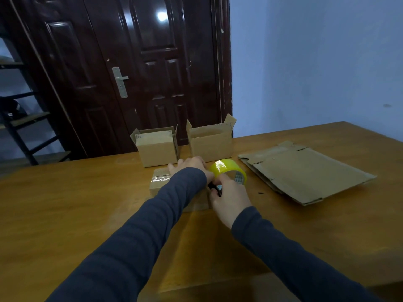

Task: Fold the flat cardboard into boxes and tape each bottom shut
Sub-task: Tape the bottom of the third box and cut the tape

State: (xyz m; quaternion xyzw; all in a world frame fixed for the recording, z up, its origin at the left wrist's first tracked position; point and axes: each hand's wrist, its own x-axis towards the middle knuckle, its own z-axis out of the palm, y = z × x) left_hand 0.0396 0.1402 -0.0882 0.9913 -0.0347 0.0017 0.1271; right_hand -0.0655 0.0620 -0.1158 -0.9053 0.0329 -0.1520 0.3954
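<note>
Wooden table [87,203] carries a flat cardboard stack [305,173] at right. The rear-left box [158,151] & rear-right box [210,144] stand open-topped at the back, w/ the near box [159,182], clear tape across its top, just in front. Left hand [189,167] presses flat-fingered on the near box. Right hand [229,199] curls round a small black tool [214,189], poss. a cutter, touching the yellow tape roll [229,171] at that box's right edge.

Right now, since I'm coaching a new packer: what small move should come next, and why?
Probably cut the tape strip at the right edge of the box. The left hand presses flat on it; the tape roll stands at that edge, and the right hand pinches a small dark tool beside it. Whether that is a blade is unclear.
</note>
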